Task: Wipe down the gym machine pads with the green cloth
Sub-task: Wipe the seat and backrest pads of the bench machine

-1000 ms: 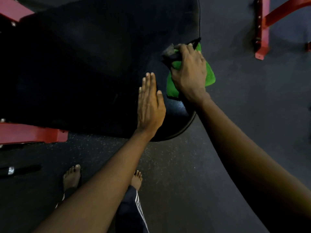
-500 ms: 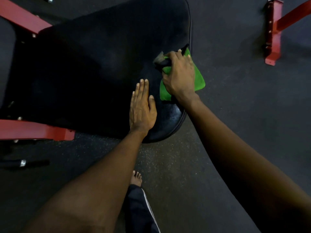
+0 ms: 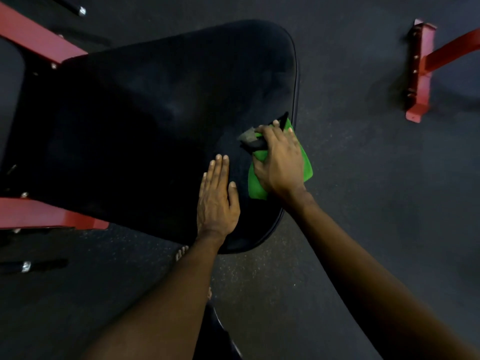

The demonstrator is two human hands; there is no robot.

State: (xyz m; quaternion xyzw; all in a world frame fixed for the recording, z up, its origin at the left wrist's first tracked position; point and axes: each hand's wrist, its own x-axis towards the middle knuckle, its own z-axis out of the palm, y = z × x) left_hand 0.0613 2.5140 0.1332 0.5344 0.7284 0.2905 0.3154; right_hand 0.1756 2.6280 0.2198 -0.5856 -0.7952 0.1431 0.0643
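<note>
- I saw the left hand [image 3: 217, 201] lying flat, palm down, on the black pad [image 3: 155, 120], with its fingers straight and close together.
- Just beside it, the right hand [image 3: 279, 162] lay with bent fingers gripping the green cloth [image 3: 255, 184] and holding it against the pad's right edge.
- A grey-black scrap [image 3: 249, 138] poked out from under those fingertips; I could not tell what it was.
- Red frame bars [image 3: 36, 40] ran off the pad's left side over the dark floor [image 3: 363, 203].

A gym: black padded bench [image 3: 155, 126] on red steel frame [image 3: 39, 42], speckled rubber floor [image 3: 363, 203].
</note>
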